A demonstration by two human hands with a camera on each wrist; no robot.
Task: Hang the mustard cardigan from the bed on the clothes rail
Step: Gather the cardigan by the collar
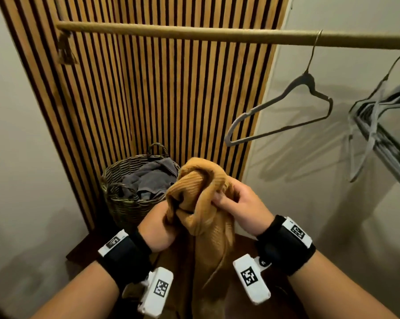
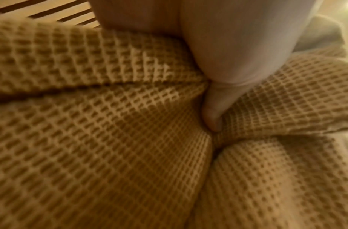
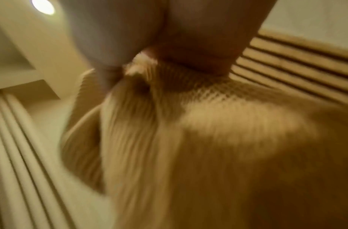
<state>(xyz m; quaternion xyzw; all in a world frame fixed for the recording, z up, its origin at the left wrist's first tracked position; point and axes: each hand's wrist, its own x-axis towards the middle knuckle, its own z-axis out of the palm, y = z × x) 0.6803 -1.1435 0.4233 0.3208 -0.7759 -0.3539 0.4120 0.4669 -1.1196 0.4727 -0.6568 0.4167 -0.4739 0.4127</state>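
The mustard waffle-knit cardigan (image 1: 201, 194) is bunched between both hands in front of me, its lower part hanging down. My left hand (image 1: 158, 224) grips the cloth from the left, and my right hand (image 1: 236, 203) grips it from the right. In the left wrist view a thumb (image 2: 214, 117) presses into the cardigan (image 2: 110, 139). The right wrist view is blurred, with fingers (image 3: 188, 46) curled into the cardigan (image 3: 208, 139). The wooden clothes rail (image 1: 194, 33) runs overhead, and an empty grey hanger (image 1: 284, 111) hangs from it up and to the right.
A wicker basket (image 1: 125, 194) with grey cloth stands on the floor just behind my hands. A slatted wood panel (image 1: 148, 88) covers the wall. Several more hangers (image 1: 374, 116) cluster at the far right of the rail.
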